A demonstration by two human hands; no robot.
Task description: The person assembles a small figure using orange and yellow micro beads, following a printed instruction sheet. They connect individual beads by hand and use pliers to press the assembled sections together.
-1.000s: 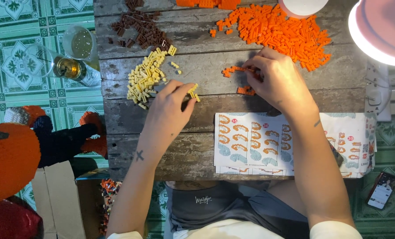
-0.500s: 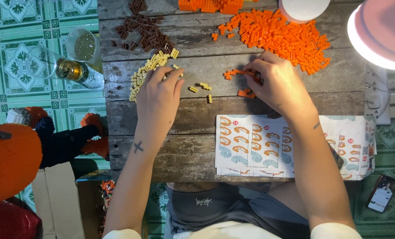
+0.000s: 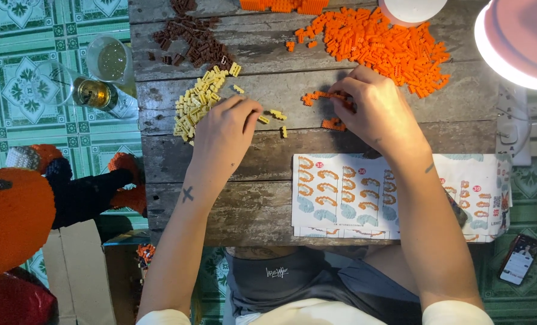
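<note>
From the head camera, looking down: I am sorting small building bricks on the wooden surface [image 3: 220, 198]. My left hand [image 3: 223, 135] is resting beside the yellow brick pile [image 3: 196, 102], its grip curled loosely, fingertips next to a few loose yellow bricks [image 3: 276, 115]; whether it is pinching one I cannot tell. My right hand [image 3: 380, 114] is closing its grip on an orange brick strip [image 3: 318, 96], which is lying between the hands just below the orange brick pile [image 3: 377, 42]. The strip's long axis is running left to right, its free end pointing toward my left hand. I judge I am mid-assembly; adding a piece calls for lining it up squarely with that end.
</note>
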